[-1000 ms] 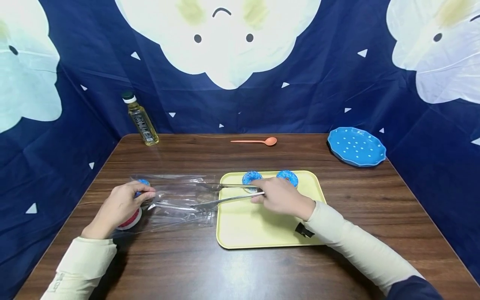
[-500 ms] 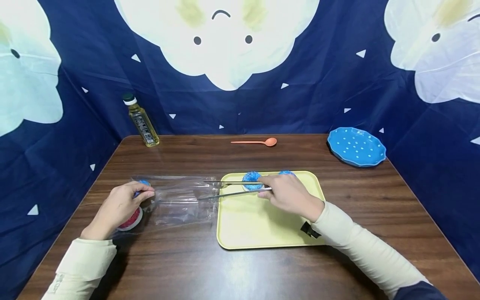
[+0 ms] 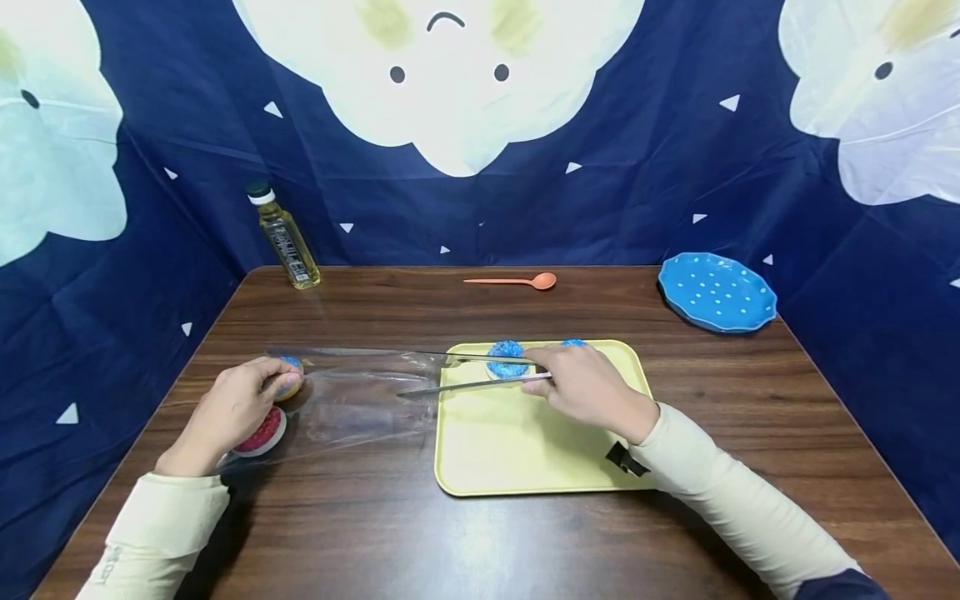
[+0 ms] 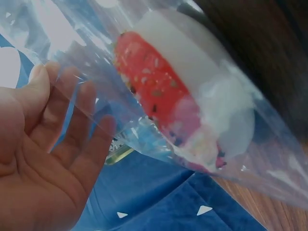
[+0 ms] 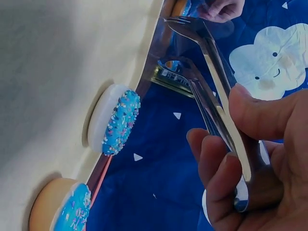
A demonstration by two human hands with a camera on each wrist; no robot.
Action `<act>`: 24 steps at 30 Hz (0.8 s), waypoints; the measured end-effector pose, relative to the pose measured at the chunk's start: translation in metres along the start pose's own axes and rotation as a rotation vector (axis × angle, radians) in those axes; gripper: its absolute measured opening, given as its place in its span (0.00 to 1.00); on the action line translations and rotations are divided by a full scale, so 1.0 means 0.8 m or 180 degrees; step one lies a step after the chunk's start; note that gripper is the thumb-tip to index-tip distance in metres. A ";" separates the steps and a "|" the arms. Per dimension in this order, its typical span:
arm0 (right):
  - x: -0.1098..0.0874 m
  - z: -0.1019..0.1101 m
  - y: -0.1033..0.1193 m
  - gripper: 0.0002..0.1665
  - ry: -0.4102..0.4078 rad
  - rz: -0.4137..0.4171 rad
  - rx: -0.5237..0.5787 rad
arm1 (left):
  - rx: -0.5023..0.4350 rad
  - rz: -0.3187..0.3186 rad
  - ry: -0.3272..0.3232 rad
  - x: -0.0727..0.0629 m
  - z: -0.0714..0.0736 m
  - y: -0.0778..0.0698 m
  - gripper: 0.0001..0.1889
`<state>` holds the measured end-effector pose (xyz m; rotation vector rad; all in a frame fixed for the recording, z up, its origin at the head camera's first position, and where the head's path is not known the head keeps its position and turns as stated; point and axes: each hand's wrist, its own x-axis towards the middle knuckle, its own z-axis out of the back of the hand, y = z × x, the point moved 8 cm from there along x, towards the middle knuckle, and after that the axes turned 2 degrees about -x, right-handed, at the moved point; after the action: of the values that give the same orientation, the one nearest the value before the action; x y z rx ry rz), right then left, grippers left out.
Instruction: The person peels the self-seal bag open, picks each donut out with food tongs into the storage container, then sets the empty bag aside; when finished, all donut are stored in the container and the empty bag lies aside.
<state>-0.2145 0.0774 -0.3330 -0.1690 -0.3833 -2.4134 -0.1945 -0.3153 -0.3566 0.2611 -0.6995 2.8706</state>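
Observation:
My left hand (image 3: 238,406) pinches the edge of a clear plastic bag (image 3: 352,408) lying on the table's left side. Inside the bag are a red-topped donut (image 4: 161,84), with sprinkles on its icing, and a blue-topped one (image 3: 289,379) by my fingertips. My right hand (image 3: 588,387) holds metal food tongs (image 5: 210,57), one end forked, with their arms spread apart and nothing between them. Their tips point left and overlap the bag's right end in the head view. Below the tongs, a blue sprinkled donut (image 3: 507,360) sits on the yellow tray (image 3: 517,458); my right hand partly hides another blue donut (image 5: 72,207).
An oil bottle (image 3: 288,246) stands at the back left of the table (image 3: 360,533). An orange spoon (image 3: 542,282) lies along the back edge, and a blue dotted plate (image 3: 720,293) occupies the back right corner. Blue cloth (image 3: 480,212) hangs behind.
My right hand has drawn the tongs right, partly out over the tray, and their arms have spread wider. My left hand has shifted slightly, showing more of the blue donut in the bag.

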 end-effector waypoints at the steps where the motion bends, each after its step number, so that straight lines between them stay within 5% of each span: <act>1: 0.000 -0.001 0.000 0.24 0.0004 0.0021 0.0000 | 0.0007 -0.0017 -0.0010 0.000 0.000 -0.001 0.08; 9: 0.008 -0.007 0.014 0.21 0.0051 0.0183 -0.0001 | 0.0059 0.0017 0.0029 0.003 -0.002 -0.003 0.08; 24: 0.083 -0.068 0.072 0.17 0.0364 0.0455 0.0097 | 0.0192 -0.0179 0.0001 0.004 -0.007 -0.007 0.11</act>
<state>-0.2289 -0.0220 -0.3569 -0.0430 -0.3438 -2.2631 -0.1974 -0.3074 -0.3581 0.2841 -0.5965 2.8413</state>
